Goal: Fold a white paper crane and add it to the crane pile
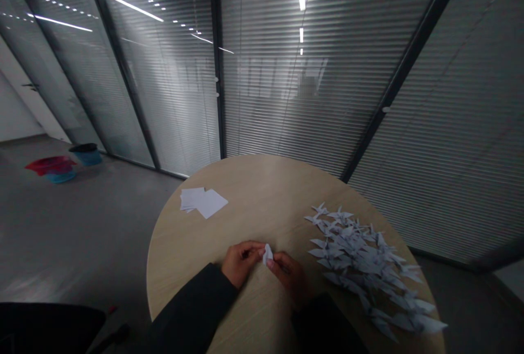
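Head view, left hand [239,263], right hand [289,277] pinching folded paper [267,254]

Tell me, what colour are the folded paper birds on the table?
The paper birds look pale bluish white, best seen in the head view.

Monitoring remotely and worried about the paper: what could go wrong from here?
The pile of paper cranes runs nearly to the edge of the round wooden table; some might slide off. The right hand, close beside it, could knock it. The small folded paper pinched with the left hand could crumple.
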`<state>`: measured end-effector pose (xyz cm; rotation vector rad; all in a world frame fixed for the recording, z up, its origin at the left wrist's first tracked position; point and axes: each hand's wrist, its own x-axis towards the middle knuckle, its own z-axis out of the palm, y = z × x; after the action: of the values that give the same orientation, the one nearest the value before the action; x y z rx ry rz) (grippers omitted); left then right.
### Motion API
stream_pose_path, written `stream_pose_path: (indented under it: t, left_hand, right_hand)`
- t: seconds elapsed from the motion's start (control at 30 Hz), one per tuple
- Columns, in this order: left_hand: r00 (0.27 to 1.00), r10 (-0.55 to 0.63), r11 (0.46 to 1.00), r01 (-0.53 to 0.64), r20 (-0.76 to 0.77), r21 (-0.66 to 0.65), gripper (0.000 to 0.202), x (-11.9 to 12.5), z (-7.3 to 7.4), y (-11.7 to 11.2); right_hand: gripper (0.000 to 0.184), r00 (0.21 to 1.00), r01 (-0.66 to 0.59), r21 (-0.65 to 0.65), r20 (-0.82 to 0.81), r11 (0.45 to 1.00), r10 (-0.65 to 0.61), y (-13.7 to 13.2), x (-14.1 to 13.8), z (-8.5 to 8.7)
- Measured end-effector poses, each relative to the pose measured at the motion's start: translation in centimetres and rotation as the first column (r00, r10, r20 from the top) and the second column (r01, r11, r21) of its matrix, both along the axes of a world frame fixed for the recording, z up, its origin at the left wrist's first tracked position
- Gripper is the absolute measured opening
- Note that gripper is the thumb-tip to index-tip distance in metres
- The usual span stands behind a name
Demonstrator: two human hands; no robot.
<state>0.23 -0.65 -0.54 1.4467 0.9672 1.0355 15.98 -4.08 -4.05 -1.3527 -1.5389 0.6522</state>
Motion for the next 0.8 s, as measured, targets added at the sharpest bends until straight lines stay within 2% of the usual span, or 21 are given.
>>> stream_pose_path:
  t: [0.2, 0.33, 0.5, 0.63, 0.73, 0.8]
  left_hand:
    - [1.0, -0.002, 1.0, 0.002, -0.022, 0.0, 0.037, 0.0, 0.3, -0.3]
    - [0.999, -0.05, 0.998, 0.05, 0.021, -0.035, 0.042, 0.1, 0.5, -0.3]
    - [0.993, -0.107, 0.994, 0.108, 0.049, -0.029, 0.047, 0.1, 0.7, -0.2]
    - [0.995, -0.1, 0.995, 0.1, 0.031, -0.02, 0.049, 0.0, 0.9, -0.2]
    - [0.995, -0.097, 0.995, 0.098, 0.027, -0.018, 0.051, -0.1, 1.0, -0.3]
    - [0.995, -0.1, 0.995, 0.1, 0.022, 0.006, 0.051, -0.1, 1.2, -0.3]
  right_hand:
    - [0.023, 0.998, 0.004, 0.05, 0.059, 0.999, -0.007, 0.0, 0.0, 0.4]
    - [0.023, 0.996, -0.052, 0.057, 0.077, 0.997, 0.047, 0.1, 0.2, 0.1]
    - [0.024, 0.997, -0.075, 0.156, 0.039, 0.985, 0.069, 0.1, 0.2, -0.1]
    - [0.021, 0.993, -0.117, 0.227, 0.043, 0.967, 0.11, 0.0, 0.1, 0.4]
    - [0.017, 0.985, -0.17, 0.235, 0.079, 0.957, 0.156, -0.1, 0.2, 0.8]
    - [0.017, 0.987, -0.157, 0.235, 0.077, 0.959, 0.142, -0.1, 0.2, 0.8]
